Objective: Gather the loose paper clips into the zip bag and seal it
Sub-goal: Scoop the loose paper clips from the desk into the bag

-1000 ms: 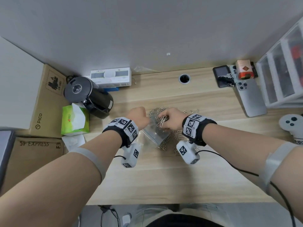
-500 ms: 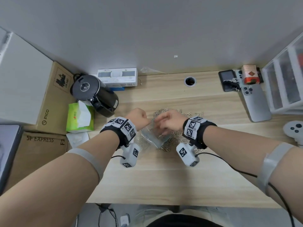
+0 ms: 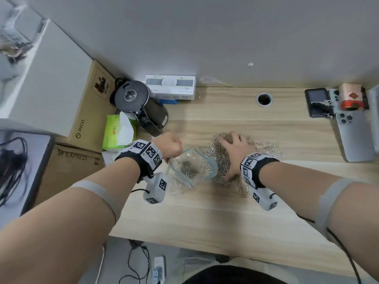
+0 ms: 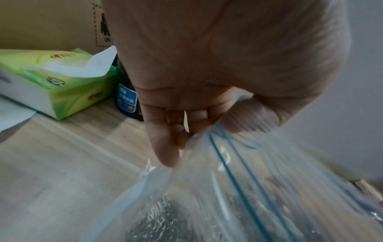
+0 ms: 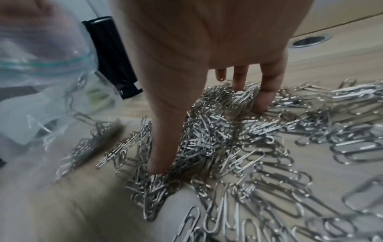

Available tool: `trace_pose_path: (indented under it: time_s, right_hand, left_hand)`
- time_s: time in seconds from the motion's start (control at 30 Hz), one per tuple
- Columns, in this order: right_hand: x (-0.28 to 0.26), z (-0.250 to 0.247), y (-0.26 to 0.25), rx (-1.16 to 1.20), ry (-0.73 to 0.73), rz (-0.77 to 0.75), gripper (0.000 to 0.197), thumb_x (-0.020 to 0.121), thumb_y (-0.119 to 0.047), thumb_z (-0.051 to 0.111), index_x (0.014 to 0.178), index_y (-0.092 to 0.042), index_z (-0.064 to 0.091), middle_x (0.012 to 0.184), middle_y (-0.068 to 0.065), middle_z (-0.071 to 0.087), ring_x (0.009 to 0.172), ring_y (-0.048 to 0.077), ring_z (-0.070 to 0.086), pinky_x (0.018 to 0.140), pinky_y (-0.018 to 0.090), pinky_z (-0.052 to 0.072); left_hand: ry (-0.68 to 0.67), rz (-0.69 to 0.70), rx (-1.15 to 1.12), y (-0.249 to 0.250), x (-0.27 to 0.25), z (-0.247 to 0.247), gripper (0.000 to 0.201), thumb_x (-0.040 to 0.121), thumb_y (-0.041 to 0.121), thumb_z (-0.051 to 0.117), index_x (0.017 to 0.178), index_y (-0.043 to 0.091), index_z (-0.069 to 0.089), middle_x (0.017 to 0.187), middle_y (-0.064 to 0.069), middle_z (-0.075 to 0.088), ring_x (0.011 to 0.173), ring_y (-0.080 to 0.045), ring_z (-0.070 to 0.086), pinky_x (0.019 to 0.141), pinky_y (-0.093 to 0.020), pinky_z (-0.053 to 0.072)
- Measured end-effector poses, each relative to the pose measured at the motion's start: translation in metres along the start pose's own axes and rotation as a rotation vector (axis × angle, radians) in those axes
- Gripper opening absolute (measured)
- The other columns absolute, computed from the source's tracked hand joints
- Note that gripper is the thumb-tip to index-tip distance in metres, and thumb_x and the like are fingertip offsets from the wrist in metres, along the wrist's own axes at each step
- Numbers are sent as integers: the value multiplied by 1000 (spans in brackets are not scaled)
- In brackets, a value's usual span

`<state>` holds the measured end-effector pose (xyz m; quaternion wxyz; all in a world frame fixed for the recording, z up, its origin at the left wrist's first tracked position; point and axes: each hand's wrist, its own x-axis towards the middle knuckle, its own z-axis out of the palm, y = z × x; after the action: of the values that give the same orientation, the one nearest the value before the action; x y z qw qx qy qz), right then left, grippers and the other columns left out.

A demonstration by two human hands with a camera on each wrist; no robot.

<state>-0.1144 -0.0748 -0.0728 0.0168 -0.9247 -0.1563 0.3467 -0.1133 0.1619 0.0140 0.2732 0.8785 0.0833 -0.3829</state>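
A clear zip bag [image 3: 191, 167] with a blue seal strip stands with its mouth wide on the wooden desk [image 3: 205, 212], some paper clips inside it. My left hand [image 3: 172, 148] pinches the bag's left rim; the left wrist view shows the left hand [image 4: 186, 135] curled on the zip bag [image 4: 228, 188]. A big pile of silver paper clips [image 3: 217, 152] lies just right of the bag. My right hand [image 3: 227, 158] rests on it, fingers spread. In the right wrist view the right hand [image 5: 209, 139] has thumb and fingertips [image 5: 263, 104] dug into the paper clips [image 5: 238, 155], the zip bag [image 5: 41, 81] to the left.
A black kettle [image 3: 141, 105] and a green tissue pack [image 3: 118, 132] stand left of the bag, cardboard boxes [image 3: 90, 103] beyond. A cable hole [image 3: 264, 99] is at the back. Phones [image 3: 355, 136] and a red box [image 3: 351, 96] lie at the right.
My right hand has left the bag's mouth and moved right onto the pile, fingers now spread. The bag's mouth stands wider. My left hand keeps its hold on the rim.
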Motion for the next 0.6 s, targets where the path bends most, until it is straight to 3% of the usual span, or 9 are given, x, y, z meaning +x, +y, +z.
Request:
trace_pose_path:
  time_s: [0.07, 0.23, 0.33, 0.47, 0.53, 0.6]
  right_hand:
    - [2, 3, -6, -42, 14, -26, 139, 35, -63, 88, 148, -41, 11, 154, 8, 9, 139, 35, 16, 91, 55, 49]
    - [7, 9, -7, 53, 27, -111, 102, 56, -55, 86, 141, -42, 31, 149, 7, 22, 136, 34, 20, 103, 56, 41]
    - [6, 12, -5, 82, 55, -140, 88, 63, -55, 81, 138, -43, 35, 147, 8, 25, 134, 33, 24, 101, 55, 43]
    - [3, 10, -10, 40, 56, -136, 114, 46, -80, 72, 143, -40, 25, 150, 8, 18, 137, 36, 21, 97, 58, 45]
    - [3, 10, -16, -4, 28, -140, 128, 37, -81, 74, 145, -43, 16, 150, 5, 11, 139, 36, 16, 89, 63, 48]
    - [2, 10, -19, -52, 7, -140, 126, 42, -74, 79, 146, -44, 13, 150, 5, 9, 139, 37, 13, 87, 64, 48]
  left_hand:
    - [3, -18, -9, -3, 0, -2, 9, 58, 13, 46, 55, 6, 51, 60, -18, 49, 54, -28, 53, 55, -30, 46]
    - [27, -38, 32, -1, 5, 1, 12, 73, 2, 53, 61, 3, 51, 56, -7, 42, 60, -23, 40, 56, -27, 32]
    - [28, -47, 47, 1, 7, 3, 23, 73, 2, 54, 52, 9, 47, 52, -2, 42, 56, -22, 39, 55, -24, 31]
    - [26, -58, 75, 2, 9, 3, 29, 75, -5, 53, 52, 10, 46, 51, -2, 40, 53, -20, 37, 52, -23, 29]
    - [27, -61, 79, 2, 9, 3, 29, 74, -6, 54, 51, 10, 46, 50, -2, 39, 52, -20, 37, 52, -22, 29]
    - [23, -63, 62, 2, 8, 4, 29, 75, -7, 53, 52, 10, 45, 51, -2, 38, 51, -18, 35, 50, -20, 27]
